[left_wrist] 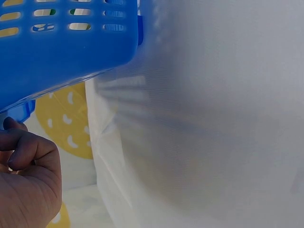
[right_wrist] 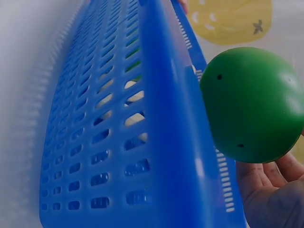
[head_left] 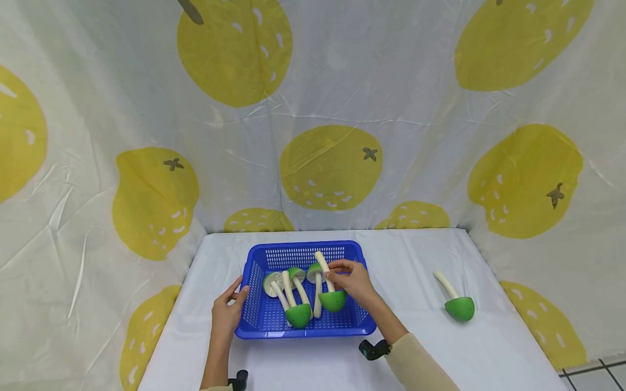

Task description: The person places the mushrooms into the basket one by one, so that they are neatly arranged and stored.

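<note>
A blue basket (head_left: 305, 332) holds several toy mushrooms with green caps and pale stems, lying in a loose cluster. My right hand (head_left: 353, 282) pinches one mushroom (head_left: 333, 301) by its stem, cap downward, over the basket's right part. In the right wrist view, that green cap (right_wrist: 254, 107) shows just past the basket's near rim. At the basket's left side, my left hand (head_left: 227, 312) grips the rim with thumb and fingers. The left wrist view shows this hand (left_wrist: 28, 175) with bent fingers beside the basket wall (left_wrist: 66, 57); the exact contact is partly hidden.
Another green-capped mushroom (head_left: 459, 308) lies on the white-covered table (head_left: 415, 347) to the right of the basket. A pale curtain with yellow fruit prints (head_left: 331, 167) stands behind the table and along both sides.
</note>
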Demonstrator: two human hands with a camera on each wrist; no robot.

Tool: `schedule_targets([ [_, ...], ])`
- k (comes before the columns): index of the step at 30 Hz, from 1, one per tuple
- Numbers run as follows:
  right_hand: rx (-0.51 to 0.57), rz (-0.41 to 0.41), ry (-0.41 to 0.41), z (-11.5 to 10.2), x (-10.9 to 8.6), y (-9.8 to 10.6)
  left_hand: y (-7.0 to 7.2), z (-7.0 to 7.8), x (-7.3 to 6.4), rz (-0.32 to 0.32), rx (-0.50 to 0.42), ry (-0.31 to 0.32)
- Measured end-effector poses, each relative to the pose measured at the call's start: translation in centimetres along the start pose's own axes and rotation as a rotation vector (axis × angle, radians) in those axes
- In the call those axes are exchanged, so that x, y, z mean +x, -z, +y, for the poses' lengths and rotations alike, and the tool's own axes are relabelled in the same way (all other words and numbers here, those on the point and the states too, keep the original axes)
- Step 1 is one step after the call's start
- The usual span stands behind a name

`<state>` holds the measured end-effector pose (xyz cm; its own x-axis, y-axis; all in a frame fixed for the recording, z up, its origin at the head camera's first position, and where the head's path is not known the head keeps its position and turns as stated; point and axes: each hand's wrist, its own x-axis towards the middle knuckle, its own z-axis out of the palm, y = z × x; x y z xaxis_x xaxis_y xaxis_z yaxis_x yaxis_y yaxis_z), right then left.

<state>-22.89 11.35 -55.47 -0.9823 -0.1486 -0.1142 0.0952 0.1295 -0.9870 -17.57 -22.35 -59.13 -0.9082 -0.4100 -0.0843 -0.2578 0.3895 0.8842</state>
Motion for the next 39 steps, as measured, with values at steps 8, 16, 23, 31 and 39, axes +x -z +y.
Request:
schedule_targets([
  [8,-0.015,-0.003,0.015,0.7,-0.1,-0.8,0.0,-0.2,0.0,-0.001,0.012,0.000],
  [16,-0.062,0.006,-0.012,1.4,0.0,-1.6,-0.1,-0.3,-0.1,-0.003,0.013,0.006],
  [23,-0.082,-0.009,-0.028,2.2,0.1,-2.0,-0.1,-0.4,-0.3,-0.002,0.013,0.012],
  [31,-0.081,-0.022,-0.036,2.4,0.0,-2.5,-0.2,-0.4,-0.3,0.003,0.012,0.013],
  [39,-0.115,-0.020,-0.019,2.3,0.1,-2.9,0.1,0.0,0.1,-0.003,0.005,-0.009],
])
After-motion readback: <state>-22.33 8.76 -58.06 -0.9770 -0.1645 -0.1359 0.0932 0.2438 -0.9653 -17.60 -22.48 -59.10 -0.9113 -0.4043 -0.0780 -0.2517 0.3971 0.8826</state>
